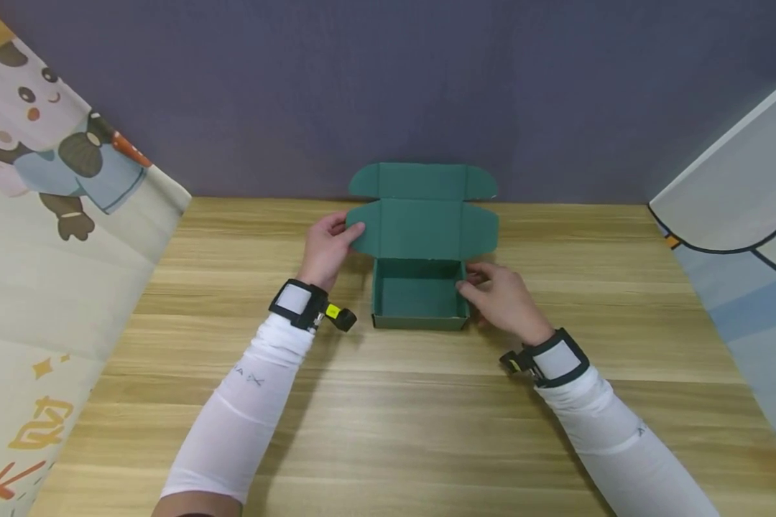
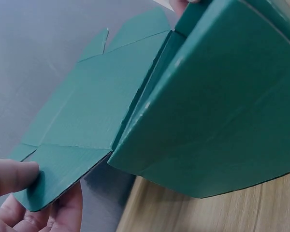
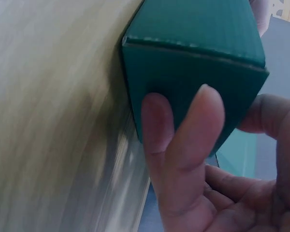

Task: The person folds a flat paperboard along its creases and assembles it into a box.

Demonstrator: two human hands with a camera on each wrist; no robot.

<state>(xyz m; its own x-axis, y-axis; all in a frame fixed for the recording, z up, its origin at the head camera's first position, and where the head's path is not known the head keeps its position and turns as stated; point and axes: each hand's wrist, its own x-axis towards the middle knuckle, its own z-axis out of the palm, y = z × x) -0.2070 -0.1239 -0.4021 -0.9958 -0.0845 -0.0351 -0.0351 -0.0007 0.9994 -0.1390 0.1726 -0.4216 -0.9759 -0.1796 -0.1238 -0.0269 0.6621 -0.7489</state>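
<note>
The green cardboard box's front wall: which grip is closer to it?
Right. The right grip holds the box's right wall, beside the front wall; the left grip is farther back, pinching the lid's lower left flap.

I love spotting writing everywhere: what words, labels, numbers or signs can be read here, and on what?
Left sleeve: "A" beside an X-like mark; the rest unclear.
Right sleeve: possibly "A"; too small to be sure.
Left wall covering: a gold character, perhaps "财"; red and black strokes, unreadable.
Yellow wrist patches: too small to read.
Green box: no print visible.
</note>
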